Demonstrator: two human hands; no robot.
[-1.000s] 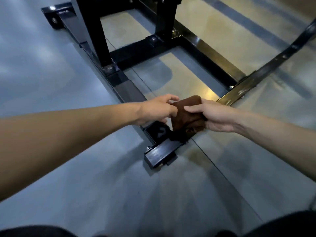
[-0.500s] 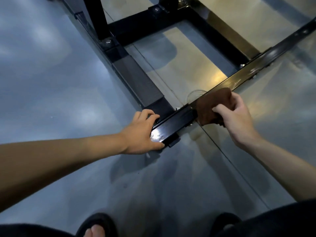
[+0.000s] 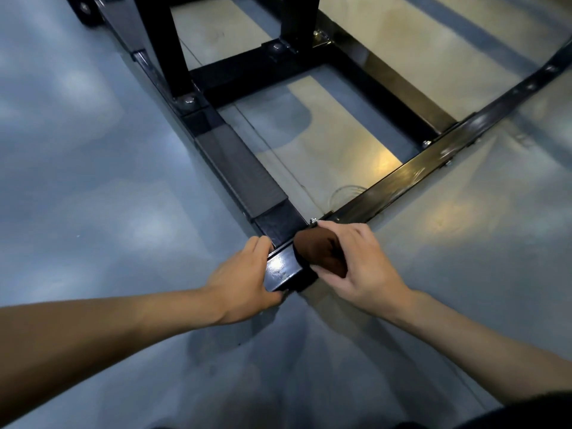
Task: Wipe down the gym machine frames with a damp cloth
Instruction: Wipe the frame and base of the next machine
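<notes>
A black steel gym machine frame [image 3: 411,171] lies low on the floor, its near bar running from the right down to a glossy end [image 3: 283,269] at centre. My right hand [image 3: 356,261] grips a folded brown cloth [image 3: 322,253] wrapped over that bar close to its end. My left hand [image 3: 244,274] holds the bar's end, fingers curled over the top and thumb under the front edge. A ribbed black rail [image 3: 238,168] runs away from the corner toward two uprights [image 3: 161,48].
The floor is glossy grey [image 3: 93,196] with a beige panel [image 3: 309,144] inside the frame. A cross member [image 3: 257,66] and bolted plates [image 3: 187,100] sit at the uprights' feet. A faint ring mark [image 3: 346,193] shows on the floor beside the bar.
My right hand has slid the cloth along the bar toward its near end, up against my left hand. The left hand stays on the bar's end. The camera has shifted closer.
</notes>
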